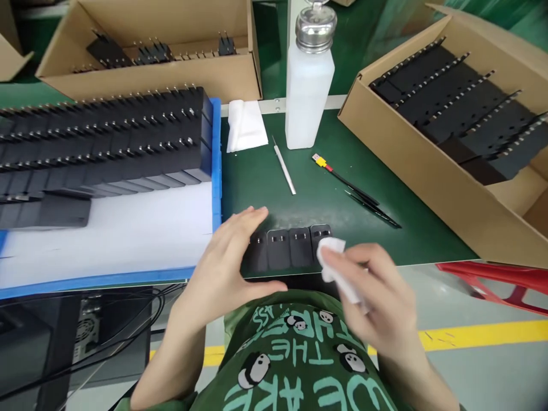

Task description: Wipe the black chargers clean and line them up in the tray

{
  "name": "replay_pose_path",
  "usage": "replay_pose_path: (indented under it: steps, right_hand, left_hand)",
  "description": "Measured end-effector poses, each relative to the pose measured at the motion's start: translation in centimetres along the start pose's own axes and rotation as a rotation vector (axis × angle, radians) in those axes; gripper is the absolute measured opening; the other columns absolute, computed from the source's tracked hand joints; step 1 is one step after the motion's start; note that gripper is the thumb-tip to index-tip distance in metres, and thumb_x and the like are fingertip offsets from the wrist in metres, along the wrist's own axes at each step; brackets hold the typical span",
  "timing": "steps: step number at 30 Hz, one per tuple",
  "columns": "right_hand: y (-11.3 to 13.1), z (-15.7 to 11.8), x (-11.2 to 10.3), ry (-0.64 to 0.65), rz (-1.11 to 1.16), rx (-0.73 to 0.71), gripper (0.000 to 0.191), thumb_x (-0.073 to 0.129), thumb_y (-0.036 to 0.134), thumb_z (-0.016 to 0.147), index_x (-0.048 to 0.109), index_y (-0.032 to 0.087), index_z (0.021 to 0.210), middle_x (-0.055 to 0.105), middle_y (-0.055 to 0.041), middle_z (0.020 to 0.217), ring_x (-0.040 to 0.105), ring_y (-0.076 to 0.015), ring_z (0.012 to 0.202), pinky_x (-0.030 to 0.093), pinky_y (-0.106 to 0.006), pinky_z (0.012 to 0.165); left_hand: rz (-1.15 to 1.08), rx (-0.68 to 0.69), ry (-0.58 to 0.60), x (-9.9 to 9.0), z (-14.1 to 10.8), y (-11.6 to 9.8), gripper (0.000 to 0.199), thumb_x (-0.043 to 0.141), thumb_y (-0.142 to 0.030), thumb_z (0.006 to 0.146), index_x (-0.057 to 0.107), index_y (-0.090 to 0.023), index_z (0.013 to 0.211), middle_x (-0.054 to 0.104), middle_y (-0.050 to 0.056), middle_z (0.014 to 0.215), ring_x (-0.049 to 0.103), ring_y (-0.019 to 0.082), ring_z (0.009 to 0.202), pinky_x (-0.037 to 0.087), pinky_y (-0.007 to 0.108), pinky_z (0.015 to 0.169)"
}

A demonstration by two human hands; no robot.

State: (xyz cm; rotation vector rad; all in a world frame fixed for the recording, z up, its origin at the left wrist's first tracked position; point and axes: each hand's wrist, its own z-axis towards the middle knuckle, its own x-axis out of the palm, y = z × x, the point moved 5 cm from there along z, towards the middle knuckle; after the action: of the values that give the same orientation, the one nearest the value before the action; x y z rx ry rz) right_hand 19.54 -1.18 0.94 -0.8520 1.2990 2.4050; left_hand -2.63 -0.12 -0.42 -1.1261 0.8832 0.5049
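Several black plug adapters (301,246) lie side by side in a short row at the front edge of the green table. My left hand (231,268) is at the left end of this row, thumb and fingers spread apart, with nothing held; it partly covers the leftmost adapter. In my right hand (372,285) is a crumpled white cloth (331,251), pinched between the fingers. That cloth overlaps the lower part of the rightmost adapter; whether it touches cannot be made out.
A blue-edged tray (217,171) with rows of adapters is at left. Cardboard boxes (149,77) (411,165) holding adapters stand behind and right. Between them are a white bottle (306,97), folded cloth (246,125), white pen-like tool (284,169), cable (342,178) and black tweezers (374,210).
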Motion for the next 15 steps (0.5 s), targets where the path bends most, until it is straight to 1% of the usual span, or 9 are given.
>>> replay_pose_path:
  steps: [2, 4, 6, 8, 11, 15]
  right_hand:
    - [2.3, 0.5, 2.2, 0.055, -0.166, -0.115, 0.044, 0.051, -0.005, 0.085, 0.063, 0.007, 0.126, 0.061, -0.0088, 0.093, 0.055, -0.0186, 0.085, 0.046, -0.033, 0.072]
    - [3.8, 1.6, 3.9, 0.052, -0.33, -0.182, 0.034, 0.05, -0.002, 0.088, 0.065, 0.003, 0.118, 0.063, -0.0085, 0.086, 0.053, -0.0192, 0.081, 0.043, -0.034, 0.071]
    - [4.5, 2.6, 5.2, 0.025, -0.487, -0.202, 0.032, 0.048, 0.001, 0.091, 0.066, 0.002, 0.118, 0.065, -0.0082, 0.083, 0.051, -0.0202, 0.078, 0.04, -0.035, 0.07]
    - [4.8, 3.0, 6.2, 0.033, -0.599, -0.194, 0.034, 0.045, 0.002, 0.092, 0.065, 0.0, 0.119, 0.065, -0.0091, 0.082, 0.05, -0.0212, 0.076, 0.038, -0.036, 0.071]
    - [4.7, 2.7, 7.0, 0.045, -0.631, -0.153, 0.035, 0.044, 0.001, 0.091, 0.064, -0.003, 0.12, 0.064, -0.0101, 0.081, 0.049, -0.0215, 0.076, 0.037, -0.036, 0.071]
    - [4.6, 1.8, 7.1, -0.021, -0.595, -0.113, 0.034, 0.049, 0.001, 0.09, 0.062, 0.0, 0.121, 0.064, -0.0096, 0.084, 0.05, -0.0201, 0.077, 0.037, -0.035, 0.07]
  left_hand:
    - [-0.041, -0.025, 0.04, 0.9, 0.1, 0.6, 0.092, 0.08, -0.044, 0.081, 0.029, -0.024, 0.154, 0.054, 0.012, 0.148, 0.052, 0.03, 0.137, 0.044, 0.05, 0.115]
    - [-0.096, -0.052, 0.033, 1.4, 0.2, 0.8, 0.083, 0.075, -0.032, 0.086, 0.028, -0.027, 0.154, 0.061, 0.008, 0.141, 0.058, 0.025, 0.131, 0.044, 0.046, 0.115]
    - [-0.123, -0.066, 0.011, 1.6, 0.3, 0.8, 0.075, 0.07, -0.026, 0.088, 0.031, -0.028, 0.152, 0.066, 0.006, 0.133, 0.062, 0.022, 0.124, 0.046, 0.042, 0.112]
    - [-0.128, -0.068, -0.01, 1.5, 0.3, 0.7, 0.07, 0.068, -0.025, 0.088, 0.034, -0.028, 0.15, 0.068, 0.005, 0.13, 0.064, 0.021, 0.12, 0.048, 0.039, 0.108]
    - [-0.143, -0.074, -0.014, 1.4, 0.5, 0.9, 0.069, 0.068, -0.025, 0.087, 0.035, -0.028, 0.148, 0.068, 0.004, 0.129, 0.066, 0.02, 0.117, 0.049, 0.035, 0.103]
    - [-0.167, -0.094, -0.009, 1.5, 0.6, 1.0, 0.072, 0.071, -0.026, 0.086, 0.035, -0.027, 0.148, 0.07, 0.002, 0.126, 0.067, 0.02, 0.114, 0.05, 0.035, 0.101]
